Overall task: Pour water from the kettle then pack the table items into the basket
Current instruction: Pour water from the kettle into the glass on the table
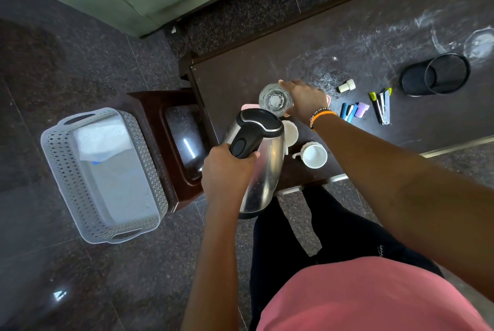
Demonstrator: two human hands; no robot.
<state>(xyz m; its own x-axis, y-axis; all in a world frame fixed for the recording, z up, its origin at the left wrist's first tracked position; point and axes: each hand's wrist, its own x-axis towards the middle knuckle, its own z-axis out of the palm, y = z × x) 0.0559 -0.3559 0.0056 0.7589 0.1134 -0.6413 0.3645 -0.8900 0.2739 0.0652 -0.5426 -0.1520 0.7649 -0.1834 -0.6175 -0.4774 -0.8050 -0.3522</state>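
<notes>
Clearly the pouring step is in hand: the left hand [227,170] has its fingers curled round the black handle of the steel kettle [260,159], which is tipped forward with its spout end over the clear glass [276,99] on the dark table [267,68]. The right hand [304,99] steadies the glass from its right side, fingers wrapped against the wall. Whether water is actually running cannot be told, though the glass bottom glints as if wet. Nothing of the packing looks begun with the table items: the white cup [313,155], a second white piece [290,132] half hidden by the kettle, the stapler [382,106], the small blue and lilac items [354,111], the little cream bottle [346,86] and the black mesh pot [435,75] all lie on the table. The grey basket [53,148] stands on the floor to the left, beside a low stool [160,106], holding what seems a plastic bag. Next, I judge, the kettle should be levelled gently and set down before anything goes to the basket.
</notes>
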